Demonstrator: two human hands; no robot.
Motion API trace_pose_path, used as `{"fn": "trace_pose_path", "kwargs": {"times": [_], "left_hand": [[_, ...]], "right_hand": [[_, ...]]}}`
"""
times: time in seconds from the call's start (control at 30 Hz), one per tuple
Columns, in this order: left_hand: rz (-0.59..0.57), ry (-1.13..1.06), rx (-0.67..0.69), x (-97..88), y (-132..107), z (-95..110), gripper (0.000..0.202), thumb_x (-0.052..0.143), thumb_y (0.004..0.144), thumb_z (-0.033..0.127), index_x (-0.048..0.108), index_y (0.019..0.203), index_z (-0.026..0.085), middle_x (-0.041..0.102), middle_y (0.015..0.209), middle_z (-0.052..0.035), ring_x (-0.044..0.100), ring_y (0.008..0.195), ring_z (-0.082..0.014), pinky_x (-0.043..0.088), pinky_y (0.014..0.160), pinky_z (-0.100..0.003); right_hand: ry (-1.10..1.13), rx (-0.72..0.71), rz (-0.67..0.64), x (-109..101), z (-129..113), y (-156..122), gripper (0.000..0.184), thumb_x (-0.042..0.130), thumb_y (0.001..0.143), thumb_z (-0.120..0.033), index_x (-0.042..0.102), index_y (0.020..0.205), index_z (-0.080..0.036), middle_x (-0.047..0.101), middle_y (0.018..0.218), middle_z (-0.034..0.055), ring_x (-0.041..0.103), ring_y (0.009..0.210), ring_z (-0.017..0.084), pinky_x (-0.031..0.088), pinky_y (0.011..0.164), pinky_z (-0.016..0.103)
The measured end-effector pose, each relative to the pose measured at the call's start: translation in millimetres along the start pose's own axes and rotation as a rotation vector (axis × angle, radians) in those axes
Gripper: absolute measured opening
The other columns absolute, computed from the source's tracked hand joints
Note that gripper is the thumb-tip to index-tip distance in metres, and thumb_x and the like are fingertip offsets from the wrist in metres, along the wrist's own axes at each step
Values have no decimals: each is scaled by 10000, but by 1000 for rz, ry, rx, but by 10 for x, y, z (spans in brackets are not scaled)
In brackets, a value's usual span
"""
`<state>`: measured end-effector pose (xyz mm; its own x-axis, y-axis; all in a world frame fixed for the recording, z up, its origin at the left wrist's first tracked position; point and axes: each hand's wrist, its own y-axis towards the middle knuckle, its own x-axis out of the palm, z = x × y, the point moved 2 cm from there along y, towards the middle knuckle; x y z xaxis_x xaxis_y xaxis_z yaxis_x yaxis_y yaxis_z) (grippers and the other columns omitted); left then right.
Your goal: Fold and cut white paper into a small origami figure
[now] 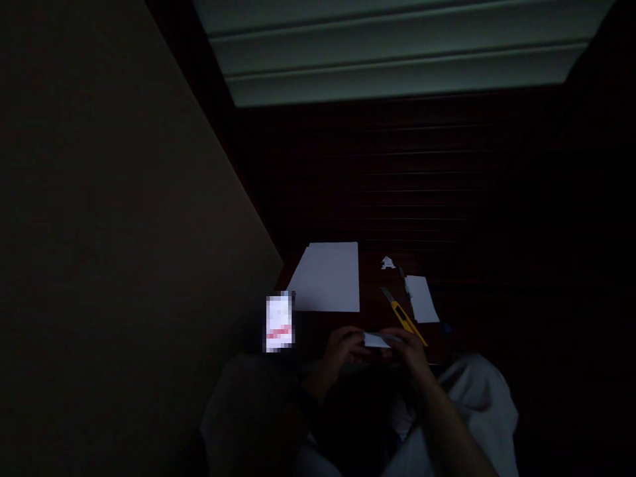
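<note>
The scene is very dark. My left hand (342, 346) and my right hand (410, 350) meet low in the middle, both closed on a small folded piece of white paper (376, 340) held between them just above the near edge of a dark table (370, 324). A yellow utility knife (403, 317) lies on the table just beyond my right hand.
A white sheet of paper (328, 277) lies at the back left of the table, a smaller white slip (422, 299) and a pen (403, 277) at the right, a crumpled scrap (387, 263) behind. A lit, blurred screen (279, 321) glows at the left. A wall stands on the left, blinds ahead.
</note>
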<state>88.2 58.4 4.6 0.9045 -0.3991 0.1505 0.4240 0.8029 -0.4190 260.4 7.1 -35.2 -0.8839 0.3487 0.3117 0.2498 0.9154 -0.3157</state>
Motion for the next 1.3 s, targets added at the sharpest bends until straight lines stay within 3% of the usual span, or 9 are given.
{"fn": "trace_pose_path", "kwargs": {"times": [0.13,0.3,0.47,0.57,0.7,0.9,1.1,1.3], "left_hand": [[-22,47,-17,20,37,3,310,654,719,369,649,909,125,685,823,-91,672,712,-217,452,501,-222],[-25,45,-108,-20,46,-7,341,708,678,390,652,839,95,687,746,-96,665,632,-208,431,465,-219],[-49,-101,-171,-56,-8,-18,390,732,667,400,660,876,79,695,792,-132,670,692,-216,468,527,-238],[-61,-168,-149,-41,-52,-32,399,731,676,398,661,908,82,692,876,-150,669,737,-210,493,585,-247],[-36,-193,-141,-26,-91,-82,399,739,674,389,653,921,88,682,932,-155,670,773,-218,521,671,-293],[-56,-95,-137,-37,-90,-150,385,733,679,393,659,878,72,687,871,-165,673,744,-242,533,668,-341],[-106,-145,-13,7,-98,-110,456,749,662,379,664,985,69,678,982,-179,652,870,-286,519,743,-373],[-110,-108,37,18,-75,-135,445,742,653,430,700,910,70,695,921,-164,658,829,-274,504,751,-370]], "right_hand": [[-37,-14,-10,2,-4,0,232,725,632,-270,703,844,-176,702,734,33,612,530,155,491,494,248],[-83,-54,-26,39,-21,-22,260,743,637,-337,696,835,-175,664,624,7,571,476,136,452,453,232],[-72,-130,3,110,-76,-54,444,749,636,-401,632,1015,-202,649,648,-11,572,505,146,469,476,253],[-67,-156,12,129,-108,-65,527,755,633,-403,588,1094,-209,672,708,4,623,625,182,503,577,288],[-44,-155,33,115,-109,-62,466,780,611,-371,618,1010,-192,698,767,29,645,738,213,499,696,320],[25,-98,35,86,-79,-62,382,788,603,-357,652,907,-171,706,785,44,642,689,208,484,665,318],[11,-86,19,99,-97,-75,401,794,581,-379,666,902,-176,693,721,21,631,642,197,471,621,302],[22,-82,34,101,-107,-84,386,799,574,-359,666,888,-177,681,694,13,621,612,188,466,599,297]]}}
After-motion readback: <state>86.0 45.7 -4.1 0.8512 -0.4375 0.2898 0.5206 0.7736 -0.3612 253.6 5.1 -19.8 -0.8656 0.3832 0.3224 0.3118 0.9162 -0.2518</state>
